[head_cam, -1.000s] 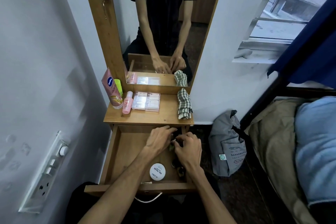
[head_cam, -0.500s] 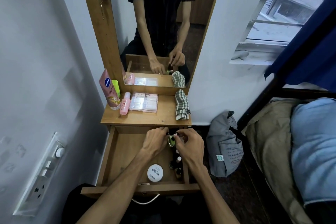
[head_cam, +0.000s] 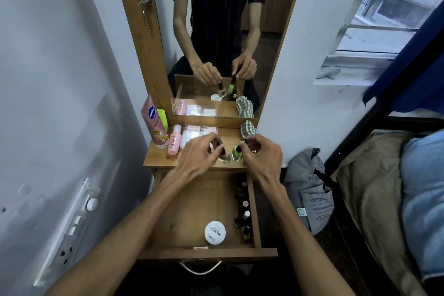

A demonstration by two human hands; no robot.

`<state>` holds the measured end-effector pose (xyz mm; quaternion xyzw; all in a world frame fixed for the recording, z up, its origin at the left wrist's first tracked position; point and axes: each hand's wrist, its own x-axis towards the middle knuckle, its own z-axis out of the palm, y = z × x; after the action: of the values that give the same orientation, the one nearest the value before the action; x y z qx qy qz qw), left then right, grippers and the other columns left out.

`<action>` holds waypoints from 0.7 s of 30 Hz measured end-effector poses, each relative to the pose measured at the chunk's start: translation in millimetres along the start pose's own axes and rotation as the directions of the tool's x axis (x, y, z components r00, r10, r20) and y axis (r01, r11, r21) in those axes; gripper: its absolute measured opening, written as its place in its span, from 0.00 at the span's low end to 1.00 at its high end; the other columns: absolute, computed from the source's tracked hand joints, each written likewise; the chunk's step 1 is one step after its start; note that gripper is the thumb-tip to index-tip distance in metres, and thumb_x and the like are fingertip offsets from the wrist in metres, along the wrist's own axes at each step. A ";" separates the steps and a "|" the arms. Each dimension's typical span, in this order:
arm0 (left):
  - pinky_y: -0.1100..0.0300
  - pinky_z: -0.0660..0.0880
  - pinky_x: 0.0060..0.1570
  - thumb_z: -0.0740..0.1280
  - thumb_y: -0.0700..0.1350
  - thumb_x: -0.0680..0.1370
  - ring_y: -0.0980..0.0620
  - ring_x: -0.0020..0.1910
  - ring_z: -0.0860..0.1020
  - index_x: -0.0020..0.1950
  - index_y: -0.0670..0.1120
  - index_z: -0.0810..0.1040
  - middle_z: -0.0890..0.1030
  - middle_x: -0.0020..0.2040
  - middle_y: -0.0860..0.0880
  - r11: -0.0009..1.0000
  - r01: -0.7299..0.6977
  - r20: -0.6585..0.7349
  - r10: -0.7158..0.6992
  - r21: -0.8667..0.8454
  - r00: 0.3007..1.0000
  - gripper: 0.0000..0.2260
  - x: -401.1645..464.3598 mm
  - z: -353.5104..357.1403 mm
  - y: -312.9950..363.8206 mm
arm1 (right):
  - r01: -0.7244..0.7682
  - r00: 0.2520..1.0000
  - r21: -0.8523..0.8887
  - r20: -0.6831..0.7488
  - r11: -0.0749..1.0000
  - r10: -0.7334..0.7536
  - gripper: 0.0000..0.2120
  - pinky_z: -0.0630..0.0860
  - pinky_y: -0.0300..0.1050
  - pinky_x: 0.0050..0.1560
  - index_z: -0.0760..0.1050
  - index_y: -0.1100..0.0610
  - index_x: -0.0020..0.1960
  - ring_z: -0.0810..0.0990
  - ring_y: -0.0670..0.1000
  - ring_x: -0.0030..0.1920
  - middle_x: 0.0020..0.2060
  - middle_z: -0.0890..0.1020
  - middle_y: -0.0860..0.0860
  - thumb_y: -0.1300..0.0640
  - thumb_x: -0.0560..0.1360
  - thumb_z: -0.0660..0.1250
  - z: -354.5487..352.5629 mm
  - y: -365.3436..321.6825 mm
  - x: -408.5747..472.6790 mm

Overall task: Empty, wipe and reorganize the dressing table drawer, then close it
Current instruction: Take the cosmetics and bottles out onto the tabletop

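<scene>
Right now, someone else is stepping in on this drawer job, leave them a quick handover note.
Left hand pinches a clear nail polish bottle by its cap, over the tabletop.
Right hand pinches a green nail polish bottle, also over the tabletop.
Drawer is open; the white round tin and a row of small bottles along its right wall remain inside.
Checked cloth lies on the tabletop, unused.
Left: finish emptying, wipe, reorganize, close.

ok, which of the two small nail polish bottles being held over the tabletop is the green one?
The bright green nail polish bottle pinched by the right hand; the left hand holds a clear, dark-capped bottle.
</scene>
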<state>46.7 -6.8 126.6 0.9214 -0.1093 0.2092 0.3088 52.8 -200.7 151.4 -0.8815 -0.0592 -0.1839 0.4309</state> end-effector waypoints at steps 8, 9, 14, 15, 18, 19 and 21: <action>0.52 0.77 0.39 0.70 0.53 0.77 0.51 0.37 0.80 0.44 0.48 0.79 0.83 0.37 0.52 0.984 0.160 -0.040 -0.157 0.078 0.987 0.09 67.8 5.0 -13.7 | -0.079 0.996 -0.048 0.038 0.996 0.081 0.07 0.80 0.41 0.45 0.86 0.52 0.45 0.82 0.42 0.38 0.37 0.85 0.44 0.49 0.72 0.75 28.0 -5.4 64.2; 0.52 0.77 0.39 0.70 0.53 0.77 0.50 0.38 0.80 0.44 0.47 0.79 0.83 0.37 0.51 0.979 0.190 -0.041 -0.188 0.068 0.981 0.10 72.7 8.7 -14.8 | -0.087 0.995 -0.057 0.054 0.995 0.090 0.07 0.81 0.41 0.45 0.86 0.53 0.45 0.82 0.44 0.39 0.37 0.86 0.45 0.50 0.72 0.75 32.6 -4.8 70.0; 0.54 0.73 0.39 0.71 0.52 0.75 0.46 0.40 0.80 0.41 0.47 0.78 0.83 0.36 0.49 0.948 0.317 -0.067 -0.315 0.032 0.947 0.10 89.4 30.3 -21.3 | -0.124 0.983 -0.093 0.127 0.988 0.136 0.06 0.83 0.47 0.47 0.87 0.54 0.45 0.83 0.47 0.40 0.38 0.86 0.48 0.52 0.72 0.75 53.4 3.6 90.1; 0.52 0.75 0.40 0.71 0.53 0.75 0.46 0.40 0.80 0.40 0.47 0.77 0.83 0.36 0.48 0.942 0.333 -0.078 -0.330 0.031 0.941 0.11 91.5 34.6 -22.6 | -0.123 0.981 -0.103 0.138 0.987 0.137 0.06 0.83 0.47 0.47 0.87 0.54 0.45 0.83 0.48 0.40 0.37 0.86 0.48 0.52 0.72 0.75 57.1 5.6 92.8; 0.49 0.76 0.41 0.70 0.54 0.76 0.45 0.41 0.80 0.40 0.47 0.77 0.82 0.37 0.47 0.931 0.363 -0.099 -0.359 0.034 0.928 0.11 96.8 42.9 -26.3 | -0.124 0.976 -0.106 0.164 0.987 0.140 0.05 0.83 0.49 0.46 0.86 0.53 0.43 0.83 0.48 0.39 0.37 0.86 0.47 0.51 0.71 0.75 66.7 10.8 99.5; 0.49 0.76 0.41 0.70 0.54 0.76 0.44 0.41 0.80 0.41 0.47 0.77 0.82 0.37 0.46 0.928 0.372 -0.103 -0.366 0.038 0.925 0.12 98.3 45.1 -28.2 | -0.122 0.975 -0.102 0.172 0.987 0.138 0.05 0.83 0.49 0.46 0.86 0.53 0.43 0.83 0.47 0.39 0.36 0.86 0.47 0.52 0.71 0.75 69.1 11.2 100.9; 0.49 0.76 0.41 0.70 0.54 0.76 0.44 0.42 0.80 0.42 0.46 0.78 0.82 0.38 0.45 0.924 0.380 -0.108 -0.374 0.039 0.921 0.12 101.6 49.5 -32.6 | -0.108 0.976 -0.098 0.181 0.989 0.124 0.05 0.83 0.49 0.46 0.87 0.53 0.44 0.83 0.47 0.39 0.36 0.86 0.47 0.51 0.72 0.75 74.2 12.1 103.8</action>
<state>163.4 -19.0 119.8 0.9224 0.0919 0.1943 0.3210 172.3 -155.9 139.8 -0.9149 -0.0396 -0.0773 0.3943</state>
